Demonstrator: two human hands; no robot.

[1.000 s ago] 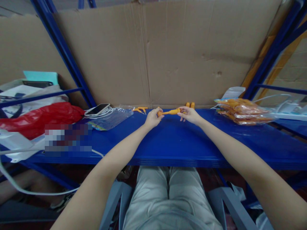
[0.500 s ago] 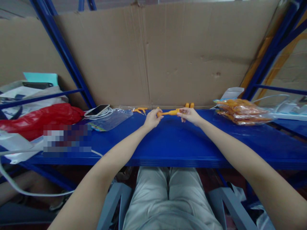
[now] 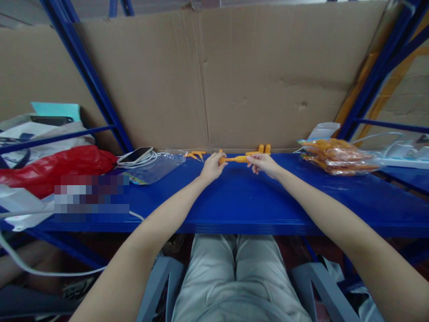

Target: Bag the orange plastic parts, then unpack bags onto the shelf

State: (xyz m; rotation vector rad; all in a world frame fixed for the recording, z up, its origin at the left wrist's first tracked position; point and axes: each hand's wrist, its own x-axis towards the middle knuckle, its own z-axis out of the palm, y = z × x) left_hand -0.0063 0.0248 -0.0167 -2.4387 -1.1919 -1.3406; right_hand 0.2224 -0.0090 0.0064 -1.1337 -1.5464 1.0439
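Two pinches, L hand (image 3: 212, 166) + R hand (image 3: 264, 163) fingers, on orange rod (image 3: 236, 158); axis L-R.

Rod (image 3: 236, 158), far centre, is showing plain orange, w/ a rounder orange knob at its left end. Shelf (image 3: 241, 197) under it is glaring solid deep blue, no pattern; frame post (image 3: 87, 74) is matching it. Cardboard (image 3: 254, 76) at the far side is reading flat brown. Left, bag (image 3: 50, 167) is glowing red; phone (image 3: 135, 154) beside it is showing a black screen, white edge, on a white cable (image 3: 150, 157). Right, clear pack (image 3: 338, 155) is showing orange pcs thru it. Near, trousers (image 3: 234, 277) are looking pale grey.
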